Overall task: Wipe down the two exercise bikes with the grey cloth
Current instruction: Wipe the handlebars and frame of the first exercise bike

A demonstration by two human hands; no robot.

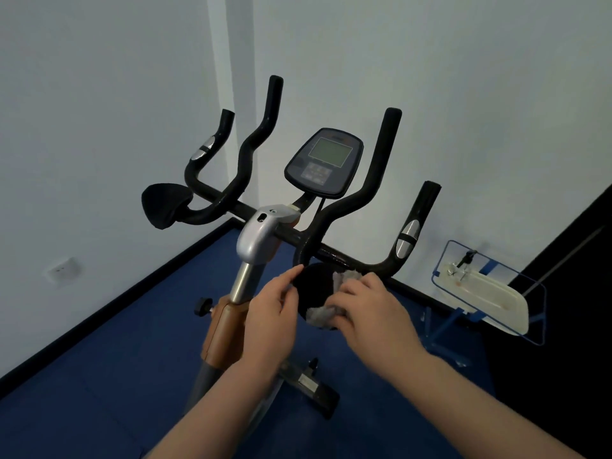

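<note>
The left hand (pixel 271 313) pinches the edge of the black elbow pad (pixel 314 286) below the console (pixel 324 162). The right hand (pixel 367 309) presses the grey cloth (pixel 319 314) flat on it, fingers bent over the cloth. Best to brace the pad and rub rim to rim.

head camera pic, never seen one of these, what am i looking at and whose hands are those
The camera sits on a person's head and looks forward and down, so both hands are the wearer's own. In front stands an exercise bike with black handlebars and a small console. The right hand presses a grey cloth onto a round black elbow pad. The left hand steadies that pad by its edge. Below is a blue floor.
</note>
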